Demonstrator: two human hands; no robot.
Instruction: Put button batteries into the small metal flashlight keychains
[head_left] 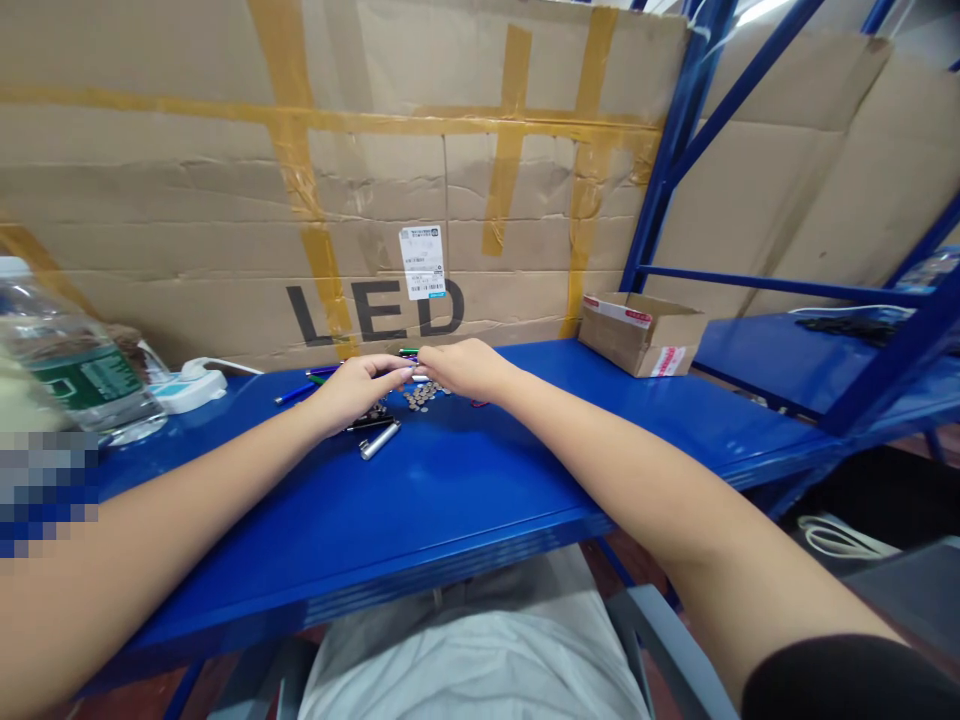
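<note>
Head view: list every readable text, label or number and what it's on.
"LED": large dark letters on the big cardboard box behind the blue shelf.
White sticker on that box: print too small to read.
Green label on the water bottle: blurred, unreadable.
Red-and-white tape on the small carton: markings too small to read.

Large black letters "LED" stand printed on the big cardboard box (225,200) behind the counter; a white label (422,262) stuck just above those letters carries a code and fine print, too small to read; the tape (670,361) on the small carton (641,335) bears red print, illegible; the green label on the bottle (75,375) is blurred.
</note>
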